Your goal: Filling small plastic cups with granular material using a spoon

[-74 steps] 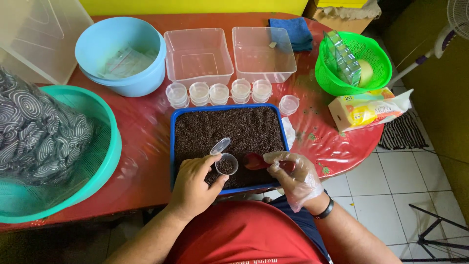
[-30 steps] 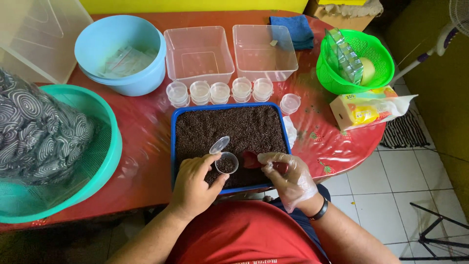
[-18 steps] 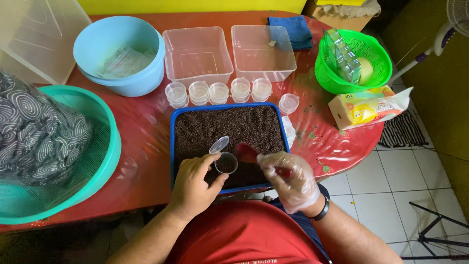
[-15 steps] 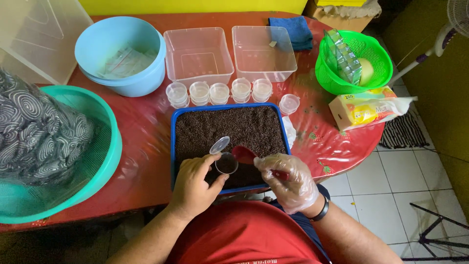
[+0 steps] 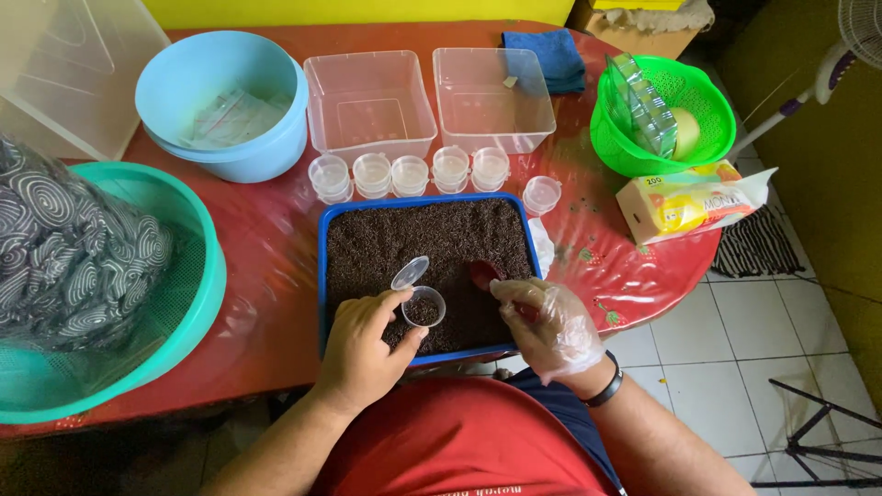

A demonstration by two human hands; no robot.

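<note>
Nearest, left hand [image 5: 360, 354] pinches one small clear cup [image 5: 424, 307], hinged lid flipped open, dark grains inside, held over the blue tray [image 5: 323, 276] of dark material. Right hand [image 5: 549, 324], in a clear glove, is closed around a red spoon [image 5: 485, 274], its bowl over the tray beside the cup. Beyond the tray: six lidded cups [image 5: 410, 172], five in a row, one apart at right. Farther: two clear tubs [image 5: 367, 103], one blue bowl [image 5: 225, 106], one green basket [image 5: 666, 115].

I see a red shirt, my bare left hand [image 5: 360, 354], my right hand [image 5: 549, 327] in a clear plastic glove, and a black wristband [image 5: 607, 389].
</note>
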